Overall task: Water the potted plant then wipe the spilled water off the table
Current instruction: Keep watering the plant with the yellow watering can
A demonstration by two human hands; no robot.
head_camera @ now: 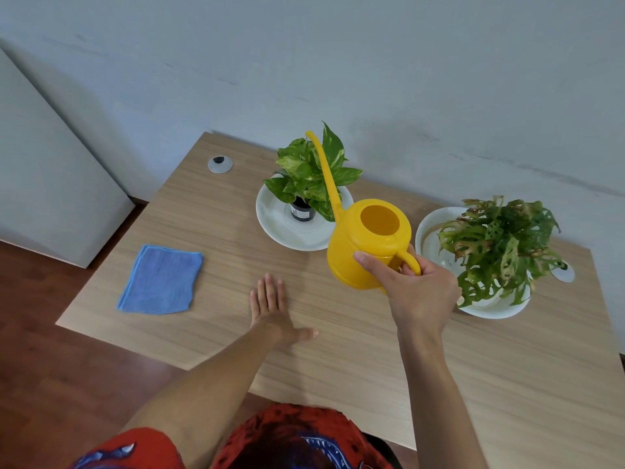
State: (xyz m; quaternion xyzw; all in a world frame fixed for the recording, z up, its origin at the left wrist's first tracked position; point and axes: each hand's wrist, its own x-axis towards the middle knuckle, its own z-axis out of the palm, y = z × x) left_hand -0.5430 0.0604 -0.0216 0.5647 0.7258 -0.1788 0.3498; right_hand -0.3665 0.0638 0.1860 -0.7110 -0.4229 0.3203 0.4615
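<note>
Right hand (pixel 411 289): fingers curled tight through the handle of the yellow watering can (pixel 367 245), held above the table (pixel 338 350) at frame centre.
Spout: raised up-left across the potted plant (pixel 313 177), which is set on a white plate (pixel 280 228).
Left hand (pixel 272 308): laid flat, fingers spread, nothing held.
Blue cloth (pixel 160 279): folded, left of frame.

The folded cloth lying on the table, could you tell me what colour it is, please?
The cloth is blue, seen in the head view.
</note>
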